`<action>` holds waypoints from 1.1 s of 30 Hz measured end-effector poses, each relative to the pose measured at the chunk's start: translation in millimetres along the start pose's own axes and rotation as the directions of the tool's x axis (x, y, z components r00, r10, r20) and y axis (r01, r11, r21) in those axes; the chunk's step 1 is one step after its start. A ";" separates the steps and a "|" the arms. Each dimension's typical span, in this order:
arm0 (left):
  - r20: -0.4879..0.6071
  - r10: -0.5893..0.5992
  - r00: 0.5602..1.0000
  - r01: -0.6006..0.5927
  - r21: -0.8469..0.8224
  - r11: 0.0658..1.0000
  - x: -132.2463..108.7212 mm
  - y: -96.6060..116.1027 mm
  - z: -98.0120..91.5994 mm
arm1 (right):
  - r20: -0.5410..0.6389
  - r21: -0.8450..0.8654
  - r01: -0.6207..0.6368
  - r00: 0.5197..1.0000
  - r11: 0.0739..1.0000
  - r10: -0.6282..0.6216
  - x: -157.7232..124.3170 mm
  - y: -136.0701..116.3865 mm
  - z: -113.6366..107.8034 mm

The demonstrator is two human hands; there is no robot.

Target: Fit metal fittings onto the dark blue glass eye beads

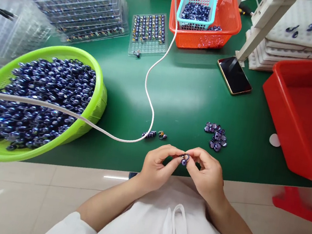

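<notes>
Between the fingertips of both hands, just over the table's front edge, is a small dark blue shiny earphone-like piece (pixel 184 160) with a rounded body and a curved hook. My left hand (pixel 158 165) pinches it from the left, and my right hand (pixel 205 172) pinches it from the right. Ahead of my left hand lie a short row of dark blue pieces (pixel 149 134) and one piece with a golden part (pixel 162 135). Beyond my right hand sits a small cluster of dark blue shell-like parts (pixel 217 136). My fingertips partly hide the held piece.
A lime-green basket (pixel 100 97) full of dark blue pieces stands left. A white cable (pixel 148 86) crosses the green table (pixel 188 98). Farther back are stacked clear trays (pixel 101 11), an orange basket (pixel 199 41) and a phone (pixel 235 75). A red bin (pixel 282 116) stands right.
</notes>
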State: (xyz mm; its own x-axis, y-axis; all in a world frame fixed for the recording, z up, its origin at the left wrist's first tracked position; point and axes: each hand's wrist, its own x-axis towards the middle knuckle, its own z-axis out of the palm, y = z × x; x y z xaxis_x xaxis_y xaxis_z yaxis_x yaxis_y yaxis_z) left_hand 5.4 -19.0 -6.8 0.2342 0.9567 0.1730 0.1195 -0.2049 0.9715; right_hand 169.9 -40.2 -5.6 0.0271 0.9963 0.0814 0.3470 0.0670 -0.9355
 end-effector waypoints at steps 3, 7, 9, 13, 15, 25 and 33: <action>0.008 -0.024 1.000 0.024 -0.006 1.000 0.9 0.0 0.0 | 0.018 -0.002 -0.001 1.000 1.000 0.001 -0.2 -2.0 -2.3; 0.063 -0.098 0.993 0.101 -0.053 0.993 2.7 4.1 -1.3 | 0.086 -0.065 0.067 0.994 0.996 -0.061 1.4 0.9 -16.3; 0.077 -0.161 0.984 0.167 -0.084 0.982 4.1 5.2 -2.2 | 0.061 -0.172 0.107 0.993 0.979 -0.098 5.1 7.9 -30.4; 0.039 -0.320 0.947 0.322 -0.165 0.932 7.1 3.9 -3.9 | -0.091 -0.507 0.148 0.970 0.849 -0.223 14.5 28.0 -63.2; 0.031 -0.382 0.924 0.380 -0.211 0.901 8.3 3.1 -3.9 | -0.049 -0.637 0.172 0.964 0.751 -0.262 17.8 35.8 -73.7; -0.002 -0.471 0.882 0.452 -0.283 0.846 11.2 6.5 -3.3 | 0.109 -0.705 0.271 0.955 0.656 -0.277 19.7 40.4 -70.7; 0.009 -0.466 0.885 0.449 -0.283 0.848 13.4 6.8 -2.9 | 0.200 -0.750 0.332 0.938 0.572 -0.282 28.5 32.6 -60.4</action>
State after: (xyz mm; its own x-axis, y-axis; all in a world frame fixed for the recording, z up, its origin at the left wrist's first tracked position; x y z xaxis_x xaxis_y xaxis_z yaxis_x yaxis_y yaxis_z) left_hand 6.6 -7.0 2.6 0.1602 0.9402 -0.3007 -0.0671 0.3143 0.9470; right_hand 238.6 -12.8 -13.0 -0.2598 0.9266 0.2718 0.9106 0.3287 -0.2503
